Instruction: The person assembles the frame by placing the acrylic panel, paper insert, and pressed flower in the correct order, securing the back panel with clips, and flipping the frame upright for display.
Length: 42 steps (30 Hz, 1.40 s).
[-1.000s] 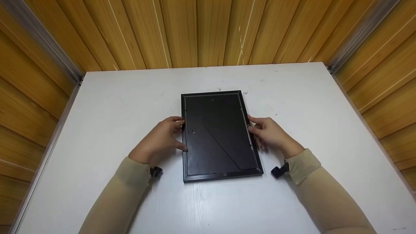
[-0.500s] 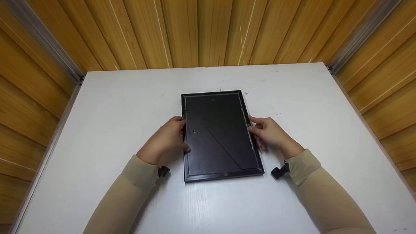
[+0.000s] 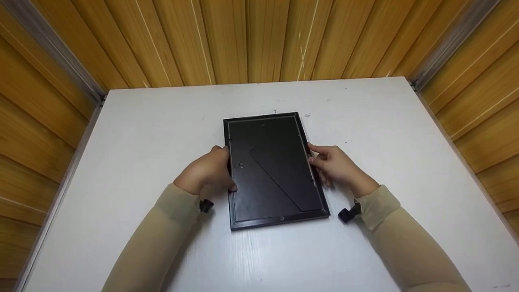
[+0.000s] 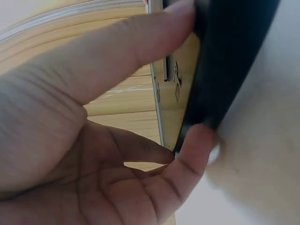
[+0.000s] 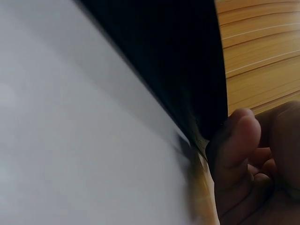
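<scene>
A black picture frame (image 3: 271, 170) lies back side up, its folded easel stand and a small metal hanger visible. My left hand (image 3: 206, 168) grips its left edge, thumb on the back and fingertips at the outer side. In the left wrist view the thumb (image 4: 154, 35) presses the frame's rim (image 4: 225, 61), and another fingertip reaches to its lower side. On the opposite edge, my right hand (image 3: 334, 164) holds the frame between thumb and curled fingers. The right wrist view shows a fingertip (image 5: 246, 133) against the dark edge. The frame's front is hidden.
A white table (image 3: 162, 117) with small marks lies under the frame. Wood-patterned panels (image 3: 227, 40) stand behind it and at both sides. Dark wrist devices (image 3: 346, 214) stick out from the sleeve cuffs.
My left hand has moved right and closed onto the frame's left edge. The frame has shifted slightly, its left edge appearing a little raised. My right hand has stayed almost still.
</scene>
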{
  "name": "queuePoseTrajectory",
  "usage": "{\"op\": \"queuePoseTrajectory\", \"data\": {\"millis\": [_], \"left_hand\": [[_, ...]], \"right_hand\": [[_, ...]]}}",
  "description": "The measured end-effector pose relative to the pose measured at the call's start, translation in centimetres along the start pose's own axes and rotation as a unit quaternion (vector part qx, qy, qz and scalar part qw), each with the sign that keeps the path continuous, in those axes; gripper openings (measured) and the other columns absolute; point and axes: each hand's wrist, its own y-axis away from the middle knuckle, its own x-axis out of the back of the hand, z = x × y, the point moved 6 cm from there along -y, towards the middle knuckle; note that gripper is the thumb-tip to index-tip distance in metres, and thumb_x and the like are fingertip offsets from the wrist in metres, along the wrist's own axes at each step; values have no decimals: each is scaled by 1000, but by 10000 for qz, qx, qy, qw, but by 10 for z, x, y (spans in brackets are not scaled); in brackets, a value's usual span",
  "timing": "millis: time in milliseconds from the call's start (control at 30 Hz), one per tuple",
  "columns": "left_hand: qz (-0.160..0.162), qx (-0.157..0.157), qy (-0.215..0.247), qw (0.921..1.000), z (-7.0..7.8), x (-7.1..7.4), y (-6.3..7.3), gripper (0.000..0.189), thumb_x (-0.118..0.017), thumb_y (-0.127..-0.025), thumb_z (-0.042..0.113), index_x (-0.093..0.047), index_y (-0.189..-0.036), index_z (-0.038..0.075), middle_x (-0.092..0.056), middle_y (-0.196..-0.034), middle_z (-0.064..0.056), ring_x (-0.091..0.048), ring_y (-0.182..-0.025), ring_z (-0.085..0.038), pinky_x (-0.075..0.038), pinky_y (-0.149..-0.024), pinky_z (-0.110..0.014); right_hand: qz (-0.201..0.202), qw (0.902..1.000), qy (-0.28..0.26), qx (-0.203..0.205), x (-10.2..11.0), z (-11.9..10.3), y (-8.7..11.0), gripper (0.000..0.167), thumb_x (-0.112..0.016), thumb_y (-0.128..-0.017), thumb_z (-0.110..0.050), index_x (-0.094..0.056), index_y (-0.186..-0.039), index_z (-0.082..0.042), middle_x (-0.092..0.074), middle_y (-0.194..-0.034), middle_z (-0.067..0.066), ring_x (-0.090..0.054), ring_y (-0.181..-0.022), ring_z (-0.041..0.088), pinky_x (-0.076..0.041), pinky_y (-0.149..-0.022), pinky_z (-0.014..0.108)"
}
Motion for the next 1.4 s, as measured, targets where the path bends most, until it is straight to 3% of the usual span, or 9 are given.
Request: {"op": "queuePoseTrajectory", "data": {"millis": [200, 367, 533, 667, 833, 967, 1067, 1200, 1400], "left_hand": [[-257, 340, -651, 9970, 14, 4, -6, 97, -106, -77, 18, -57, -157, -7, -52, -156, -31, -61, -135, -38, -60, -116, -57], [-556, 694, -1158, 9893, 21, 6, -10, 107, -102, -83, 22, -44, -164, -16, -33, -175, -41, -58, -151, -48, -56, -123, -57], [-672, 744, -1292, 9865, 24, 9, -11, 114, -102, -84, 22, -35, -168, -16, -19, -181, -43, -48, -160, -53, -51, -128, -58], [-461, 454, -1066, 9922, 17, 14, -17, 115, -104, -82, 27, -39, -169, -11, -34, -175, -38, -55, -154, -49, -51, -128, -59], [-1, 4, -119, 9999, -3, 17, -29, 119, -105, -78, 24, -39, -173, -3, -46, -167, -27, -61, -140, -39, -49, -130, -54], [97, -228, 470, 9986, -14, 9, -31, 115, -105, -79, 22, -41, -172, -2, -51, -164, -24, -65, -133, -37, -54, -124, -53], [282, -314, 647, 9970, -15, 3, -23, 109, -103, -83, 23, -44, -170, -4, -48, -170, -26, -66, -140, -41, -54, -124, -54], [537, -247, 763, 9953, -12, -7, -3, 113, -101, -86, 34, -40, -169, -11, -38, -179, -29, -52, -159, -46, -45, -134, -56], [612, -291, 274, 9973, 0, -27, 29, 135, -110, -68, 52, -41, -173, 1, -36, -181, -26, -41, -165, -48, -43, -135, -59]], "right_hand": [[26, 10000, 37, 51, 5, -2, -1, 62, -61, -117, -14, -40, -174, -5, -62, -58, -1, -57, -40, 11, -54, -41, 31], [70, 10000, 23, 44, 6, -2, -2, 62, -62, -116, -14, -41, -174, -7, -61, -59, -1, -57, -40, 11, -54, -42, 31], [97, 9999, -45, 42, 6, -2, -2, 62, -62, -116, -14, -41, -174, -7, -62, -60, -1, -57, -41, 12, -55, -43, 31], [374, 9993, -5, 47, 8, -1, -3, 61, -62, -116, -13, -43, -174, -7, -61, -63, -2, -57, -43, 11, -55, -44, 31], [872, 9960, 124, 116, 13, 1, -5, 56, -64, -116, -16, -50, -169, -6, -61, -68, -2, -57, -46, 8, -56, -44, 30], [782, 9967, 216, 31, 12, 5, -1, 58, -67, -115, -20, -51, -168, -5, -62, -68, -3, -58, -48, 8, -55, -45, 30], [365, 9988, 280, -148, 10, 6, 3, 69, -71, -113, -22, -43, -174, -9, -61, -64, -4, -56, -46, 9, -53, -44, 30], [-103, 9991, 304, -276, 8, 4, 7, 82, -75, -110, -21, -32, -179, -12, -61, -61, -5, -55, -44, 9, -53, -45, 29], [-142, 9990, 325, -255, 8, -2, 4, 82, -73, -112, -21, -30, -180, -14, -64, -64, -4, -63, -47, 8, -57, -49, 27]]}}
